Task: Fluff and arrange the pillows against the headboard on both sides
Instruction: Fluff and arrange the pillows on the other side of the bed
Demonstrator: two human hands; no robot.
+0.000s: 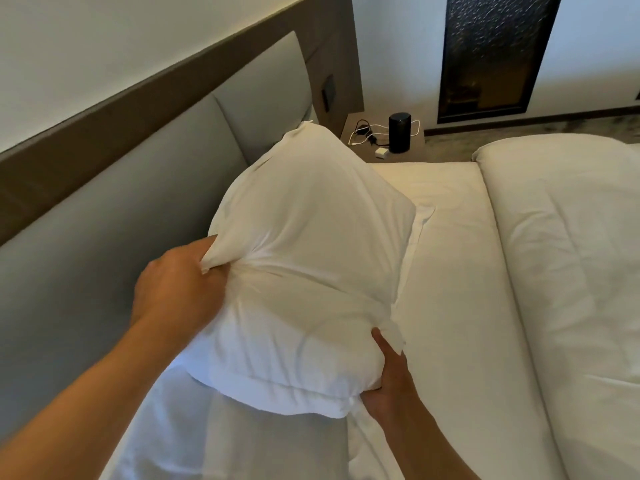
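A plump white pillow point(304, 258) is held up off the bed, close to the grey padded headboard point(114, 216). My left hand point(176, 285) pinches a bunch of its case on the headboard side. My right hand point(391, 379) grips the pillow's near lower corner, fingers partly under it. Below the held pillow lies another white pillow or bedding point(214, 441), partly covered.
The white sheet point(450, 271) stretches across the mattress, with a folded-back duvet point(571, 254) on the right. Beyond the bed a nightstand point(360, 147) carries a black cylinder speaker point(399, 132), cables and a white charger point(382, 152). A dark framed panel point(491, 53) stands at the wall.
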